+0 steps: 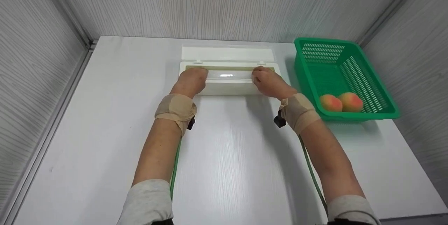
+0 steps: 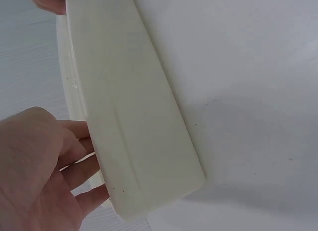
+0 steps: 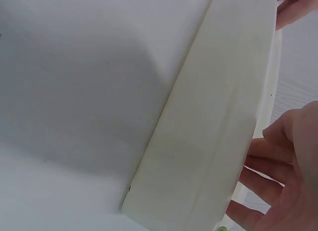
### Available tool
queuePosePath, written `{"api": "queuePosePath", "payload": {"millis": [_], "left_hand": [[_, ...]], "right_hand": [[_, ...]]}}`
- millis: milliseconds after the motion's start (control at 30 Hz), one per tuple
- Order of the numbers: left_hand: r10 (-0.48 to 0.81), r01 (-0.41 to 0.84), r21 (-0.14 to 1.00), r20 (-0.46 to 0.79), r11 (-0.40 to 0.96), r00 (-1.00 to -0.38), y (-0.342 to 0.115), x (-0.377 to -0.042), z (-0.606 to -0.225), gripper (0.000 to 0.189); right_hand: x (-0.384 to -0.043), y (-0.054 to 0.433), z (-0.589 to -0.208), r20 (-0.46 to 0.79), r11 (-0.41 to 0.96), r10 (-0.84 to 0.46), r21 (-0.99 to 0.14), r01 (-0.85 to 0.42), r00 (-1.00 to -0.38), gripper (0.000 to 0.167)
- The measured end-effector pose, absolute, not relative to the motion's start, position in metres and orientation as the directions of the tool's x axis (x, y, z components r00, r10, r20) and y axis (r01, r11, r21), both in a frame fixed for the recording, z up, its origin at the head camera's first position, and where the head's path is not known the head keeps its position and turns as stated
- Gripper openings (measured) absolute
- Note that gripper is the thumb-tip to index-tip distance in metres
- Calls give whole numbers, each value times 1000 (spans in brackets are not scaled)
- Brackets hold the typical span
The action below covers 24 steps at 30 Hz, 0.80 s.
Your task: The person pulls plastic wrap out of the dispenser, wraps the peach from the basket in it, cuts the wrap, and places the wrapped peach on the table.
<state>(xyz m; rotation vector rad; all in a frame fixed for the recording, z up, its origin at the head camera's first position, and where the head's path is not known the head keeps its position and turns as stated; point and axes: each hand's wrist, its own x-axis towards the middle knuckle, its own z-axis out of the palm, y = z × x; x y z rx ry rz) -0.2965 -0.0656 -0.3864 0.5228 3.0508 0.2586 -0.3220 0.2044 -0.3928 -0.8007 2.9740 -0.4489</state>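
A long white cling film dispenser box (image 1: 229, 89) stands at the back of the table with its lid (image 1: 227, 53) tipped back. A shiny roll of cling film (image 1: 229, 75) lies along its opening, between the two hands. My left hand (image 1: 191, 81) holds the roll's left end with curled fingers; in the left wrist view those fingers (image 2: 82, 174) reach behind the box's front wall. At the opposite end my right hand (image 1: 270, 81) grips the roll, its fingers (image 3: 263, 184) bent over the box edge in the right wrist view. The front wall hides the fingertips in both wrist views.
A green plastic basket (image 1: 353, 115) stands at the right on the white table (image 1: 217, 162), with two peaches (image 1: 350, 102) in its near corner. Wood-grained panels (image 1: 196, 8) close off the back and both sides. Green cables run along both forearms.
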Motion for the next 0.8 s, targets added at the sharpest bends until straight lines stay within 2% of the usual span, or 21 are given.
{"api": "queuePosePath", "payload": {"millis": [100, 300, 400, 567, 667, 800], "left_hand": [[322, 319, 166, 15, 933, -947, -64, -301, -387, 18], [342, 353, 43, 162, 935, -926, -59, -309, -396, 18], [345, 351, -4, 191, 937, -919, -55, -312, -401, 19], [371, 353, -116, 240, 928, -897, -51, -316, -408, 16], [400, 353, -198, 305, 914, -864, -50, -317, -412, 14], [401, 321, -254, 395, 912, -827, -51, -319, -415, 16]], "right_hand": [[-326, 204, -393, 90, 817, -489, -301, -492, -867, 21], [-333, 202, -397, 173, 835, -467, -237, -497, -867, 15], [-334, 201, -400, 205, 844, -484, -145, -516, -850, 13], [-335, 200, -403, 246, 825, -559, 70, -561, -792, 16], [-336, 199, -405, 244, 817, -577, 171, -551, -780, 18], [-337, 200, -408, 267, 818, -572, 258, -514, -776, 17]]}}
